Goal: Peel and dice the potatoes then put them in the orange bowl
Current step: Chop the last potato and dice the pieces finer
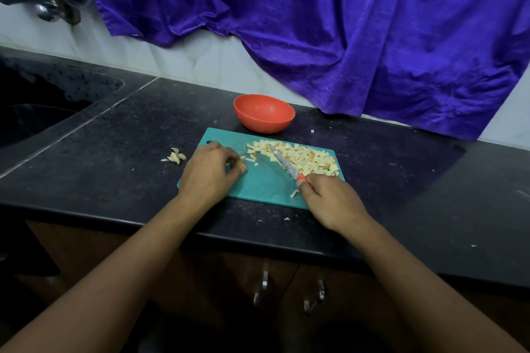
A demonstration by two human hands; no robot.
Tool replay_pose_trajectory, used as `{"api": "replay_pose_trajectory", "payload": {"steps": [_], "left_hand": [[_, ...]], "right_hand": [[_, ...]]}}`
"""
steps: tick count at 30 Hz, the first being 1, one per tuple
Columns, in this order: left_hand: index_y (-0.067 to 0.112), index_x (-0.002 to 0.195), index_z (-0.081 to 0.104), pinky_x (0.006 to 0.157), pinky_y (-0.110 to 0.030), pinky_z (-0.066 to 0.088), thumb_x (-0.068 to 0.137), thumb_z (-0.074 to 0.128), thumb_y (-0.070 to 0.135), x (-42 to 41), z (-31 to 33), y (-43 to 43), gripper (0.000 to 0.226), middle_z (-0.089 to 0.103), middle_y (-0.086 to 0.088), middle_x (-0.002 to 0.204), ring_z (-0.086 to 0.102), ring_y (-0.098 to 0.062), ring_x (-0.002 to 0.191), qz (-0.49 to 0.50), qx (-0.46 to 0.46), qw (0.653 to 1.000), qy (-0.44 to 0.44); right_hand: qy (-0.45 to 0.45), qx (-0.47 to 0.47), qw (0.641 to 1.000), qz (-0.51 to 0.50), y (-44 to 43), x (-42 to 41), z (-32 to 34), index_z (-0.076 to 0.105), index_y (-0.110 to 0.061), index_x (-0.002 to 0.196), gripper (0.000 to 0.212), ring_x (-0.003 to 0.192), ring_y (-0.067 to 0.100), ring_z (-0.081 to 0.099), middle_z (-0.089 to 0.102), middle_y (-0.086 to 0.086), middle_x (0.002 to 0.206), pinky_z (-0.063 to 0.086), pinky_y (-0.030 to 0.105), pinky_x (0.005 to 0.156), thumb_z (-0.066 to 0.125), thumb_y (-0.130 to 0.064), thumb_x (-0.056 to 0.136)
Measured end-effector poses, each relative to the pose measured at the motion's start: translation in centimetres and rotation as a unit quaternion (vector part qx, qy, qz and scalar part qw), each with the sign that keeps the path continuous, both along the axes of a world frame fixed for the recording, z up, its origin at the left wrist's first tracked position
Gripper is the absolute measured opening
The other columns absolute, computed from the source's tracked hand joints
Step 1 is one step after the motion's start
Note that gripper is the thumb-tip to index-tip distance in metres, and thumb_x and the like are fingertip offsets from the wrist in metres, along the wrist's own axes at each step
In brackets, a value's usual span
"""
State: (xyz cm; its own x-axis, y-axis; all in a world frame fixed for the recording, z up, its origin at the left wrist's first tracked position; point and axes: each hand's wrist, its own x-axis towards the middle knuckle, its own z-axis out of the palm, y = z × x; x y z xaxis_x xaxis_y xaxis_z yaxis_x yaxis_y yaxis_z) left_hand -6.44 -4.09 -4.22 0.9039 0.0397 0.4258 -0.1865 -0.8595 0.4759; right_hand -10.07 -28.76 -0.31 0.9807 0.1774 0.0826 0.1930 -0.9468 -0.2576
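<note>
The right hand (329, 200) is gripping the knife (284, 163) by its orange handle, the blade tip touching the diced potato (307, 156) heaped on the cutting board (258, 185). The left hand (210, 169) is pinching a small potato piece (239, 164). The orange bowl (263, 113) is sitting empty just behind. Such a tiny piece may be slipping, exposing fingertips (243, 170) to the blade.

right hand (329, 203) grips knife (284, 163) over board (258, 188) of diced potato (305, 156); left hand (209, 173) seemingly pinches a scrap (239, 163).

Bare forearms (415, 272), bare left hand (210, 170) and right hand (329, 200).
</note>
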Motion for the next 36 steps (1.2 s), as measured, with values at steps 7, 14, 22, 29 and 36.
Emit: {"api": "replay_pose_trajectory", "payload": {"steps": [7, 14, 22, 29, 36], "left_hand": [[0.033, 0.12, 0.072, 0.092, -0.036, 0.049, 0.094, 0.068, 0.044, -2.1, 0.3, -0.1, 0.029, 0.068, 0.016, 0.115, 0.05, -0.005, 0.105, -0.147, 0.02, 0.989, 0.005], [0.032, 0.12, 0.069, 0.089, -0.029, 0.047, 0.091, 0.069, 0.054, -2.0, 0.2, 0.1, 0.036, 0.063, 0.017, 0.115, 0.053, -0.003, 0.105, -0.162, -0.039, 0.986, 0.001], [0.034, 0.096, 0.072, 0.084, -0.034, 0.054, 0.086, 0.074, 0.05, -1.9, 0.1, 0.1, 0.019, 0.065, 0.02, 0.092, 0.057, 0.0, 0.093, -0.162, -0.038, 0.986, 0.008], [0.035, 0.087, 0.073, 0.083, -0.033, 0.054, 0.083, 0.08, 0.048, -1.8, 0.1, 0.1, 0.015, 0.069, 0.021, 0.088, 0.06, 0.0, 0.092, -0.165, -0.062, 0.984, 0.014], [0.034, 0.083, 0.077, 0.082, -0.034, 0.056, 0.081, 0.084, 0.037, -1.9, 0.2, 0.2, 0.008, 0.071, 0.02, 0.086, 0.063, 0.001, 0.087, -0.177, -0.09, 0.98, 0.021]], "right_hand": [[0.012, -0.001, 1.0, 0.004, 0.2, -0.3, 0.4, 0.054, -0.024, 0.076, 0.042, 0.066, 0.013, 0.056, 0.058, -0.002, 0.071, 0.034, 0.033, 0.055, 0.039, -0.045, 0.109], [0.022, 0.012, 1.0, 0.001, 0.2, -0.6, 0.6, 0.058, -0.023, 0.08, 0.041, 0.069, 0.014, 0.058, 0.061, -0.001, 0.074, 0.04, 0.034, 0.058, 0.039, -0.046, 0.108], [0.094, 0.051, 0.994, -0.024, 1.4, -1.9, 2.0, 0.063, -0.017, 0.084, 0.043, 0.07, 0.017, 0.057, 0.059, 0.001, 0.075, 0.04, 0.036, 0.061, 0.041, -0.045, 0.108], [0.153, -0.028, 0.988, -0.009, 4.4, -1.7, 4.7, 0.066, -0.018, 0.091, 0.035, 0.084, 0.021, 0.063, 0.063, 0.002, 0.086, 0.05, 0.037, 0.073, 0.043, -0.041, 0.104], [0.178, -0.136, 0.975, 0.001, 8.1, -1.3, 6.9, 0.054, -0.015, 0.103, 0.02, 0.086, 0.018, 0.056, 0.053, 0.0, 0.089, 0.044, 0.033, 0.073, 0.044, -0.033, 0.103]]}}
